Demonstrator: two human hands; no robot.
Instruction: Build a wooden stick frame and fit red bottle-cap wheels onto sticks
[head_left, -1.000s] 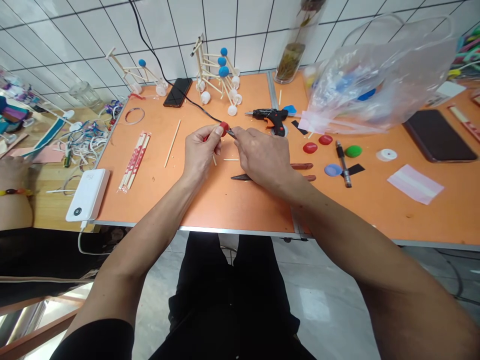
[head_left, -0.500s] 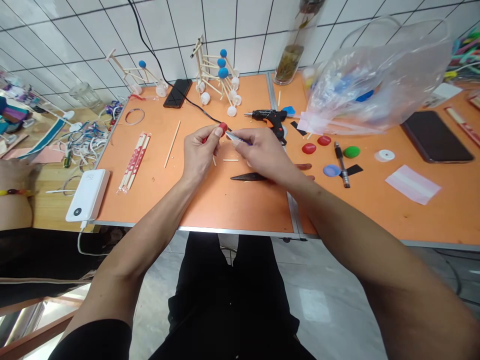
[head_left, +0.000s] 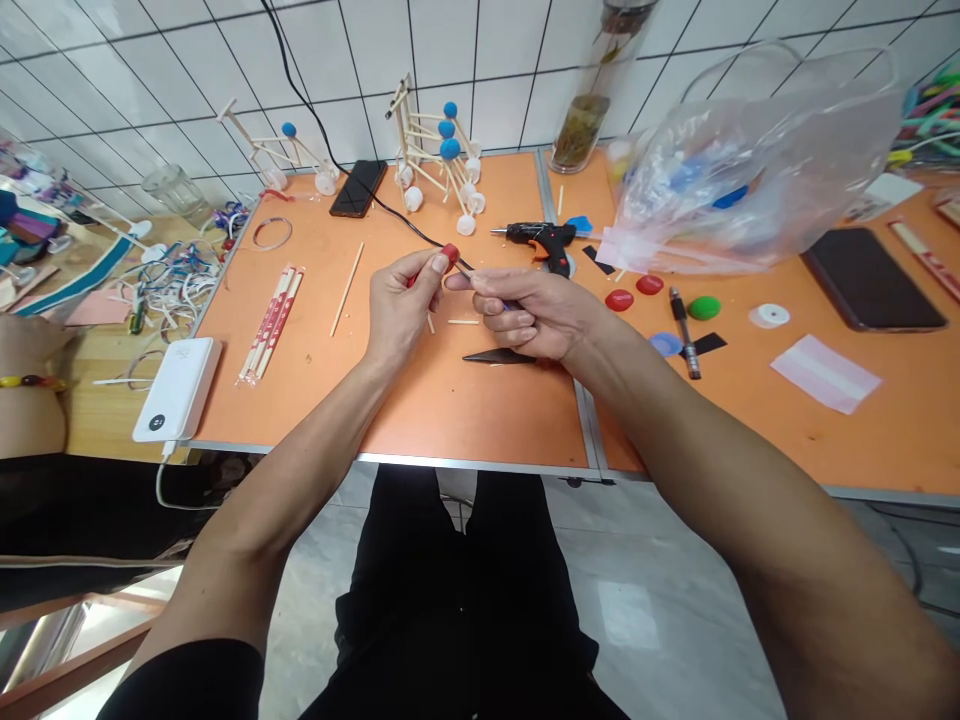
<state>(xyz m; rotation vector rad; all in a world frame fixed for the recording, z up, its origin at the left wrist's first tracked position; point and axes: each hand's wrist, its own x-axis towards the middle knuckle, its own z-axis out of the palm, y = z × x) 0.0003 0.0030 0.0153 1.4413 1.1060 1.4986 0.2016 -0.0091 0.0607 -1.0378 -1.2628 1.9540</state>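
My left hand (head_left: 399, 308) pinches a small red piece (head_left: 450, 253) between thumb and fingers. Right beside it, my right hand (head_left: 531, 312) is curled around a slim knife (head_left: 465, 267), whose thin tip points at the red piece. Most of the knife's handle is hidden in my fingers. Whether the tip touches the red piece, I cannot tell. Under my right hand lies a dark pointed tool (head_left: 495, 356), partly covered. A short stick (head_left: 463, 322) rests on the orange table (head_left: 450, 415) below my hands.
A black glue gun (head_left: 544, 238) lies behind my right hand. Stick models with blue balls (head_left: 450, 149) stand at the wall. Wrapped chopsticks (head_left: 271, 325) and a white power bank (head_left: 177, 390) are left; red discs (head_left: 619, 300), a pen (head_left: 684, 332) and a plastic bag (head_left: 750, 170) are right.
My right hand has rolled over, so its curled fingers now show, and the knife has turned with it. My left hand still holds the red piece in nearly the same place.
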